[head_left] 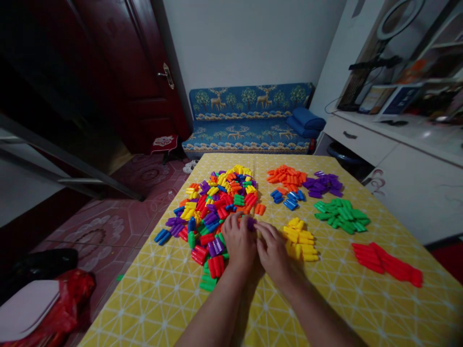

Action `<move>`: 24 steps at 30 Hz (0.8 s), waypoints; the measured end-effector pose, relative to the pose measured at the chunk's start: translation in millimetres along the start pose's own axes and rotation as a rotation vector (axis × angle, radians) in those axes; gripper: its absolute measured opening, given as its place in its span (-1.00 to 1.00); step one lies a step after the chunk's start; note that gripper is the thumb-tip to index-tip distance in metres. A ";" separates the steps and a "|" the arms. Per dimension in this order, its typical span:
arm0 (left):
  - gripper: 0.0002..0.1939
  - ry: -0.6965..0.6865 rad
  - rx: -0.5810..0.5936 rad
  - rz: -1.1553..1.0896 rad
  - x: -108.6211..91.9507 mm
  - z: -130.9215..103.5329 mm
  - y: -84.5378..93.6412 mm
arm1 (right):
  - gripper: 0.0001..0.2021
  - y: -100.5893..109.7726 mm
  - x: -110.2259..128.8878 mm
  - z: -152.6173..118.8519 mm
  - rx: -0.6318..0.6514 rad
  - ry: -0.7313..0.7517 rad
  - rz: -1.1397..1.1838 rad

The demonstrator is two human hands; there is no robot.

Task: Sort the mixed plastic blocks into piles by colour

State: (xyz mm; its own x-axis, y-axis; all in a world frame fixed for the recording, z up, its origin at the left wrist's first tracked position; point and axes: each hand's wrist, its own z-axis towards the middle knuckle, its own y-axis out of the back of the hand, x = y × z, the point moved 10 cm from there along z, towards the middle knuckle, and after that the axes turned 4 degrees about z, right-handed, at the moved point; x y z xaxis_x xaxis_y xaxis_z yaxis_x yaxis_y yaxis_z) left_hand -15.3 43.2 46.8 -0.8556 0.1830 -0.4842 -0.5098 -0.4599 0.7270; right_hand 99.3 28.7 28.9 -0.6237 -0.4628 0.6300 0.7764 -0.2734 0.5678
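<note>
Purple piece [251, 223] sits between both hands' fingertips at the right edge of the mixed pile [222, 198]: left hand [238, 241] over that edge, fingers curled close together, right hand [274, 248] just right of the pile, fingers bent inward; can't tell from here which one clamps it. Looks like light, stiff, slightly slick plastic, probably not fragile, so I'd pinch it across the long sides, not the ends.

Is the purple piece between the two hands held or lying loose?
Held, it seems: the left hand and right hand meet at the purple piece. Whether it is off the tablecloth, cannot tell.
</note>
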 end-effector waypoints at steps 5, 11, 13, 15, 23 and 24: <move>-0.70 0.017 0.106 0.224 14.6 1.8 -12.9 | -0.33 -33.3 -8.7 7.8 0.095 -0.059 -0.132; -0.70 -0.044 0.098 0.100 17.3 0.5 -20.2 | -0.59 -32.5 -15.9 14.1 0.072 -0.126 -0.103; -0.70 -0.049 0.075 0.016 16.8 2.1 -17.6 | -0.63 -28.4 -22.2 11.9 0.024 -0.163 -0.036; -0.69 -0.025 0.070 -0.089 17.3 3.5 -16.0 | -0.67 -25.2 -31.6 8.8 -0.031 -0.208 0.079; -0.69 0.193 0.050 -0.710 24.6 3.6 -19.4 | -0.61 -16.9 -56.6 4.4 -0.198 -0.360 0.563; -0.70 0.251 0.051 -0.777 27.5 1.8 -23.5 | -0.59 -15.9 -56.0 3.8 -0.209 -0.374 0.599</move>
State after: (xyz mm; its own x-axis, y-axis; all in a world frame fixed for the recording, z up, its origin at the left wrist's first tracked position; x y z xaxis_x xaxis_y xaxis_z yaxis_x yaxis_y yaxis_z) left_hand -27.0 60.6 17.2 -0.2140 0.2303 -0.9493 -0.9576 -0.2412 0.1574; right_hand 121.6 62.1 -13.3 -0.0472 -0.2751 0.9603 0.9715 -0.2363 -0.0200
